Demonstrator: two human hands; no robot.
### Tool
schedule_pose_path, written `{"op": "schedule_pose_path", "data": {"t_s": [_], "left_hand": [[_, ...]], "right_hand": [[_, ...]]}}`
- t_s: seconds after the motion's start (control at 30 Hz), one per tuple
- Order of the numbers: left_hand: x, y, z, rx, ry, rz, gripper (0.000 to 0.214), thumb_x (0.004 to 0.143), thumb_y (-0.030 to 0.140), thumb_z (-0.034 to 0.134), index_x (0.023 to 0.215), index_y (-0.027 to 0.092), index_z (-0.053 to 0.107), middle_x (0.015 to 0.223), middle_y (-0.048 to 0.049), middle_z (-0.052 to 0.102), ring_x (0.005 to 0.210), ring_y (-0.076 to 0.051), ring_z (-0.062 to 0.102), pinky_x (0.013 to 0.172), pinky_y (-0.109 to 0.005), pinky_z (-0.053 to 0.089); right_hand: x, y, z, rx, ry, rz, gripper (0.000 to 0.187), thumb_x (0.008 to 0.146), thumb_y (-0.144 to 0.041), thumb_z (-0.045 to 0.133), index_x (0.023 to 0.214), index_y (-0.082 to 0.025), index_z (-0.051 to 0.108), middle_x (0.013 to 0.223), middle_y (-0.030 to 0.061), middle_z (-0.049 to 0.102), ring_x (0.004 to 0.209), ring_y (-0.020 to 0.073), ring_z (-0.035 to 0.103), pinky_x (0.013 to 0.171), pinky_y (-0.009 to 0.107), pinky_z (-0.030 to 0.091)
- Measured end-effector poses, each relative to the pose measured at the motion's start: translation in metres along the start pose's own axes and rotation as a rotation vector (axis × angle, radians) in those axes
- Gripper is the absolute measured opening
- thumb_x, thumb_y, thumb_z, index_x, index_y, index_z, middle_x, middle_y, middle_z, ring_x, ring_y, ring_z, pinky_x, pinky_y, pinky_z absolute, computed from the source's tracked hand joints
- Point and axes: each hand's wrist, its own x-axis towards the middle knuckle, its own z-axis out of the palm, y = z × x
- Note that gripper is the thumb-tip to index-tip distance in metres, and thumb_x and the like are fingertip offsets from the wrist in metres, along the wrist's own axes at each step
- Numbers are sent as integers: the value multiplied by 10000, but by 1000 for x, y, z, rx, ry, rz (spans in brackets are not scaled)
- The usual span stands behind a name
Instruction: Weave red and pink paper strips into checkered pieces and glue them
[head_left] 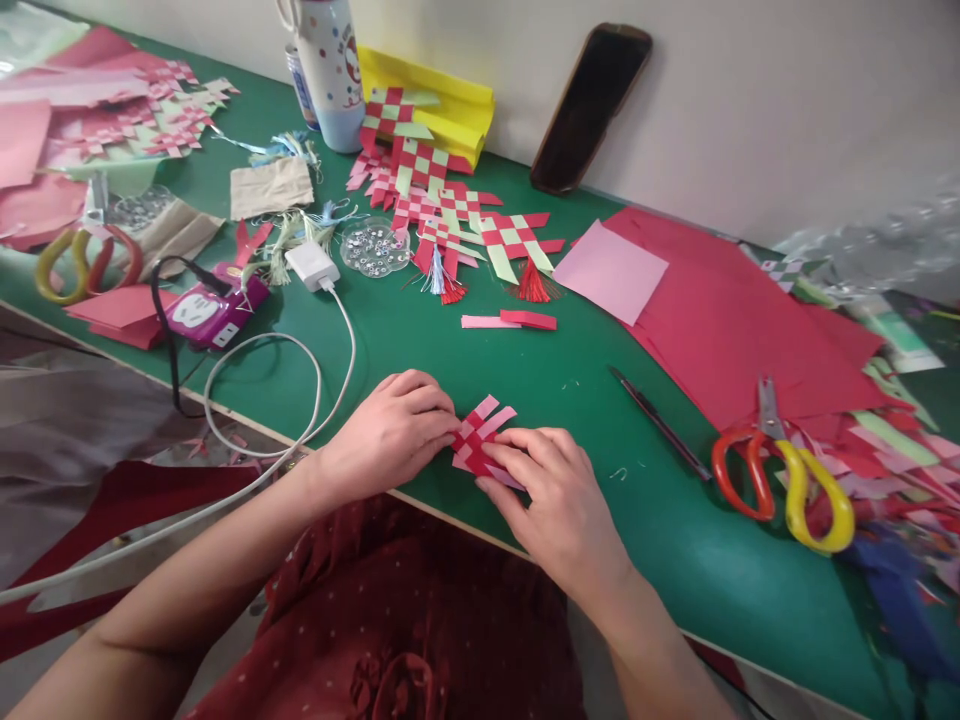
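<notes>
Near the table's front edge, a small woven paper piece (474, 440) of red and pink strips lies between my hands, its pink strip ends pointing away from me. My left hand (401, 430) pinches its left corner, fingers bent together. On the right side, my right hand (551, 490) grips the piece between thumb and fingers and covers part of it. Beyond my hands lie a pink paper strip (480, 322) and a red paper strip (536, 319), overlapping at their ends. Finished woven paper fish (517, 240) with tassels lie farther back.
Scissors (780, 480) and a pen (660, 422) lie right, beside red paper sheets (720, 310). A phone (592, 105) leans on the wall. Left are a white cable (319, 370), a purple power strip (214, 310), a bead dish (375, 248), other scissors (90, 255) and a bottle (330, 80).
</notes>
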Motion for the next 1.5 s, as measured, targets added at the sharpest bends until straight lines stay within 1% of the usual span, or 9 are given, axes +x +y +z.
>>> {"op": "schedule_pose_path", "data": {"t_s": [0.17,0.27,0.37,0.5,0.63,0.77,0.93,1.3,1.5], "left_hand": [[3,0,6,9,40,-21,162,958,218,544,941,181,701,992,-62,681,1009,-213,560,907,-390,488],[4,4,6,-14,68,74,209,973,149,479,982,154,687,1004,-79,685,1004,-201,576,916,-363,508],[3,9,6,-58,15,192,254,989,115,412,1036,129,661,1058,-89,695,1033,-190,605,952,-347,511],[1,10,8,-72,-36,202,261,998,131,393,1040,125,651,1087,-96,699,1076,-194,624,986,-363,511],[0,10,10,-78,-23,200,280,990,102,383,1040,137,656,1086,-87,703,1070,-189,634,980,-365,516],[0,10,10,-82,-17,171,271,984,105,403,1045,152,663,1089,-84,704,1044,-184,640,947,-357,534],[0,9,11,-108,7,179,264,983,100,405,1026,143,662,1071,-85,707,1023,-175,642,937,-345,540],[-1,7,12,-128,18,175,283,942,48,418,997,162,671,1089,-79,699,1043,-179,631,947,-339,532],[1,11,8,-201,-14,141,148,929,192,534,1003,161,658,1039,-84,701,1028,-189,641,971,-368,521]], "right_hand": [[-1,0,2,17,12,3,191,914,-287,616,1085,-240,688,1100,76,692,989,250,565,848,435,475],[0,0,2,23,20,6,189,919,-300,611,1081,-239,687,1103,76,690,1003,255,566,855,441,476],[-1,0,1,30,15,3,220,912,-320,625,1108,-233,671,1114,75,686,1006,260,563,865,449,478],[-10,7,-4,79,80,20,287,929,-341,605,1187,-215,614,1136,83,664,1053,250,555,902,437,486],[-27,16,-7,46,184,113,173,922,-373,609,985,-215,641,1075,85,655,1062,257,542,927,456,475],[-33,15,-5,31,171,178,176,916,-394,604,867,-231,646,1098,92,644,1087,284,516,933,509,460],[-22,12,-2,61,211,190,137,910,-288,583,800,-230,638,1107,88,647,1094,284,506,928,515,464],[19,14,-6,-32,207,113,127,907,-240,577,794,-224,632,1111,84,661,1103,286,518,940,500,450],[22,11,-7,-7,217,106,122,903,-241,579,805,-231,653,1111,76,669,1102,278,533,934,493,458]]}}
